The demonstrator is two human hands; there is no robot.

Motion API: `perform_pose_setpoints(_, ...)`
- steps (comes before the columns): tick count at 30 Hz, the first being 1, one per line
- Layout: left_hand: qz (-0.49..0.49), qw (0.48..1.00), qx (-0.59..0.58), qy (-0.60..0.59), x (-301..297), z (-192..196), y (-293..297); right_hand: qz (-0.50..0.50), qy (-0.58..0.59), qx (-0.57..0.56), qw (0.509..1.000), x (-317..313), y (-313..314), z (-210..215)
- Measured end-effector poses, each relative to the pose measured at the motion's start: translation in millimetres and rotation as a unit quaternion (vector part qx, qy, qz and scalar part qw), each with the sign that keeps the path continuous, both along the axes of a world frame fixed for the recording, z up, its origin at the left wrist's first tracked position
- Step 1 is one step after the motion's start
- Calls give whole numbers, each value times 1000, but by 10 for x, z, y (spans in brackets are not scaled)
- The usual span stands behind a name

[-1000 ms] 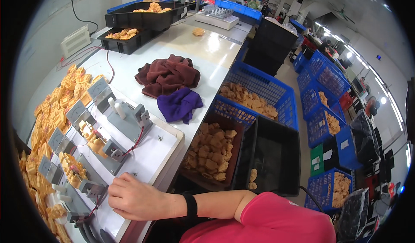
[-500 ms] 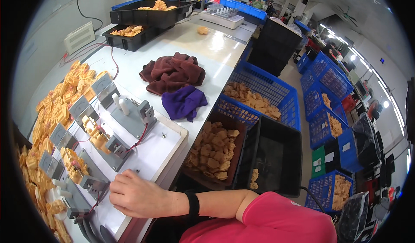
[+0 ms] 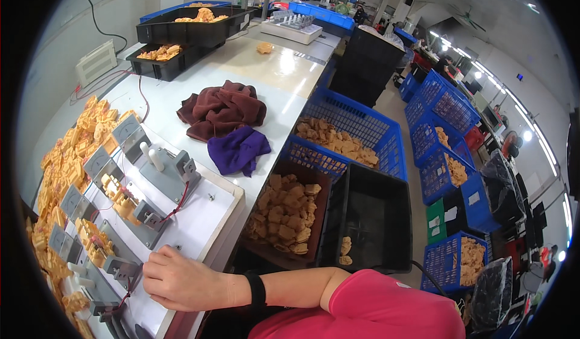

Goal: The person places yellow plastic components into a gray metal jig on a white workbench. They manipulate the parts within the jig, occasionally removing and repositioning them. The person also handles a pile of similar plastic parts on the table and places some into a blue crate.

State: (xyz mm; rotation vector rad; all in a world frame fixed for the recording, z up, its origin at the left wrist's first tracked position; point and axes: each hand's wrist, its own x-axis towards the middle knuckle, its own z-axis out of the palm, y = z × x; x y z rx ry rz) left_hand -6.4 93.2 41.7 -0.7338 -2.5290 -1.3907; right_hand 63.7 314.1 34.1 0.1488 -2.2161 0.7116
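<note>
One right hand [image 3: 181, 281] in view, above edge of white board [image 3: 208, 209]; fingers curled close together, tips hidden, so cannot tell if they grip something. Just beside hand: one of four grey fixtures [image 3: 166, 173]. Two middle fixtures carry one yellow part each: nearer part [image 3: 95, 242], farther part [image 3: 121, 200]. Behind them four meters [image 3: 129, 129], then pile of many yellow parts [image 3: 75, 149]. Farther on worktop [image 3: 280, 105]: two cloths, maroon cloth [image 3: 223, 109] and purple cloth [image 3: 238, 150].
</note>
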Motion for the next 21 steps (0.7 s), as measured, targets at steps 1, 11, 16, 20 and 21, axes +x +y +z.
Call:
perform_pose_setpoints(1, 1, 1000, -2, 2, -2, -1, 1, 0, -2, -1, 1000, 0, 0, -1)
perform_pose_setpoints(11, 3, 1000, -11, 9, -12, -7, -21, 0, 6, -4, 1000, -15, -14, 2)
perform_pose_setpoints(16, -12, 1000, 13, 17, 4, -1, -9, -2, -1, 2, 1000, 8, -16, 37)
perform_pose_setpoints(20, -25, 999, -14, 39, -3, 31, 33, -6, -23, 16, 1000, 35, 18, 51)
perform_pose_setpoints(21, -24, 999, -16, 41, 7, 44, 49, -3, -14, 11, 1000, 35, 30, 58)
